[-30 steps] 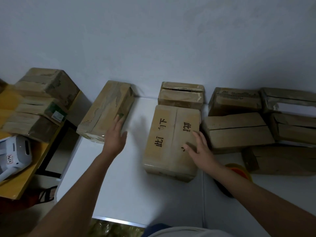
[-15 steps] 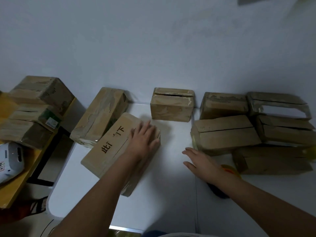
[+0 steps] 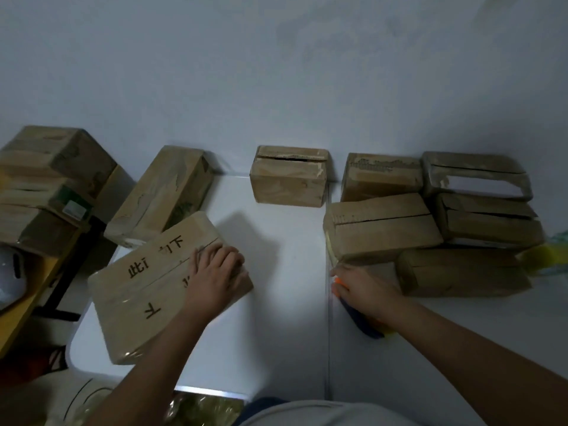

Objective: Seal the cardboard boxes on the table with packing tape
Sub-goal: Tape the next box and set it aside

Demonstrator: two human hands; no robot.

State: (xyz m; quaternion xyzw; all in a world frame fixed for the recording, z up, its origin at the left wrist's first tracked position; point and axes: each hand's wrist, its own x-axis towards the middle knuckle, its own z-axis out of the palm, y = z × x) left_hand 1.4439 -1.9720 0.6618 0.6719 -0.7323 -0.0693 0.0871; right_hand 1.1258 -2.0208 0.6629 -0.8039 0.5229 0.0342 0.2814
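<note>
A cardboard box printed with black characters lies skewed on the white table, near its left edge. My left hand rests on top of this box, fingertips at its far right edge. My right hand lies over a tape dispenser with orange, dark blue and yellow parts, and its fingers curl round it. The dispenser sits just in front of a long box whose top seam gapes. Most of the dispenser is hidden under my hand.
Several more boxes are stacked at the right. A small box stands against the wall, and another lies at the table's back left. A wooden side table at left holds boxes and a white device.
My left hand has slid the printed box left and turned it further askew. My right hand has dropped from the tabletop onto the tape dispenser and closed over it.
</note>
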